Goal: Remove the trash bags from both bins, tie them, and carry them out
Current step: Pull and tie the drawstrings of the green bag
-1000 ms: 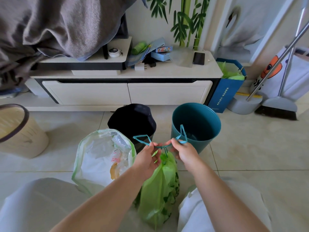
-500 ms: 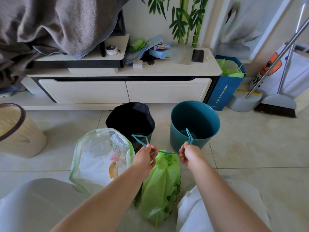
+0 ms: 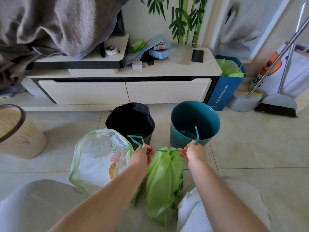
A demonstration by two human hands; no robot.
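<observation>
head view, nearest the camera: two bare forearms reach forward over pale-clad knees. the left hand [image 3: 141, 155] is closed on one end of a teal drawstring [image 3: 167, 150], the right hand [image 3: 194, 151] closed on the other end, and the two pull apart so the string runs taut across the gathered neck of the green trash bag [image 3: 164, 183]. that bag stands on the floor between the arms, its mouth cinched, a loose loop of string rising from each fist. judging by this, the step in hand is tying the green bag; the next move likely calls for crossing the two ends and drawing a knot down tight without tearing the thin film.

just left of it, touching the left wrist, a clear bag with a green rim [image 3: 100, 162] sits open at the top, holding white wrappers and crumpled plastic; it looks not yet tied.

beyond the hands stand two bins side by side: a black bin [image 3: 132, 121] whose inside is too dark to read, and a teal bin [image 3: 194, 122] that looks bare of a liner. a beige bin [image 3: 18, 133] sits far left. farther back, a blue paper bag [image 3: 224, 91] with green material inside leans by the cabinet.
</observation>
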